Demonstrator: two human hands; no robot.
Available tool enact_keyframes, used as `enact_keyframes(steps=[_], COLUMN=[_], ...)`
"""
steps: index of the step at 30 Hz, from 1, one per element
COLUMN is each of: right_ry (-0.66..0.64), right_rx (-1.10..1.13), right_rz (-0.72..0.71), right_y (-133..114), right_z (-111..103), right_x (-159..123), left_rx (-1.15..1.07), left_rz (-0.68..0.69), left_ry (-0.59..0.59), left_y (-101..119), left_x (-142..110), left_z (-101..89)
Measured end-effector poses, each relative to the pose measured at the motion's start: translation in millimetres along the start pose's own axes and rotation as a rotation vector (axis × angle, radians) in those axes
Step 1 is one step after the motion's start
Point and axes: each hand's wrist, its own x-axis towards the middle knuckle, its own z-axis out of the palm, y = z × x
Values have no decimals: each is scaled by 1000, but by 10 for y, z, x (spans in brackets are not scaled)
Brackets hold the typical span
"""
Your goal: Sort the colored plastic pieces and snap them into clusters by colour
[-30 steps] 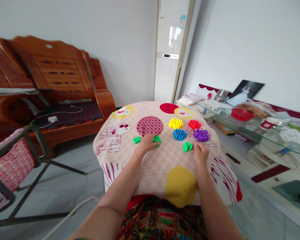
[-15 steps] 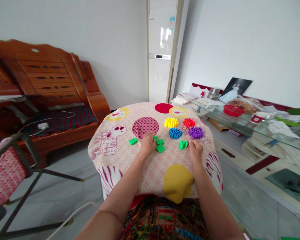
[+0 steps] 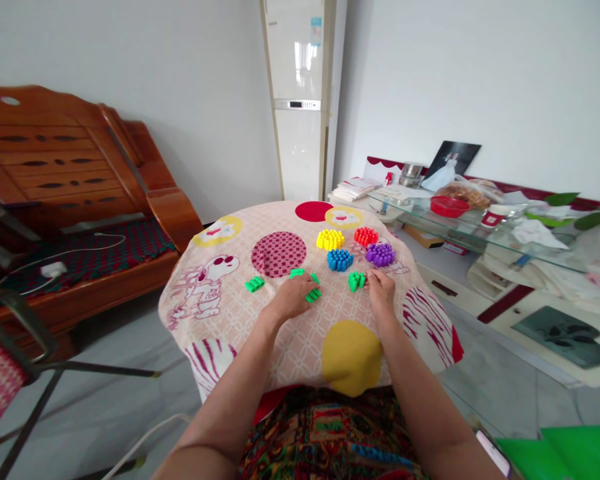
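My left hand (image 3: 291, 298) rests palm down on the patterned tablecloth (image 3: 220, 313), fingers curled over several loose green pegs (image 3: 312, 294). My right hand (image 3: 381, 289) lies just right of a small green peg cluster (image 3: 356, 281), fingertips pinched against it. Another small bunch of green pegs (image 3: 255, 285) lies apart to the left. Beyond the hands stand a yellow cluster (image 3: 330, 239), a red cluster (image 3: 365, 236), a blue cluster (image 3: 340, 259) and a purple cluster (image 3: 380, 254).
A wooden bench (image 3: 75, 200) with a charger cable stands at left, and a metal chair frame (image 3: 15, 333) at near left. A glass-topped cabinet (image 3: 480, 227) cluttered with dishes and papers runs along the right. A tall white air conditioner (image 3: 300, 100) stands in the corner.
The camera has swung, shifting the scene leftward. My left hand has drawn back toward me, dragging green pegs with it. My right hand stays beside the small green cluster.
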Motion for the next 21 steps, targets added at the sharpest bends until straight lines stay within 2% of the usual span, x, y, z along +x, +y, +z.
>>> enact_keyframes(steps=[8, 11, 15, 21], right_ry=[-15, -12, -13, -15], right_rx=[8, -9, 7, 0], right_rz=[10, -3, -13, -7], right_y=[-96, -87, -35, -5], right_z=[-10, -16, -15, -16], right_x=[-30, -24, -6, 0], left_rx=[-40, -239, -542, -645], left_rz=[-106, -141, -116, -142], left_ry=[38, 83, 140, 221], left_y=[94, 184, 282, 342], left_x=[84, 174, 374, 663], left_z=[-3, 31, 138, 334])
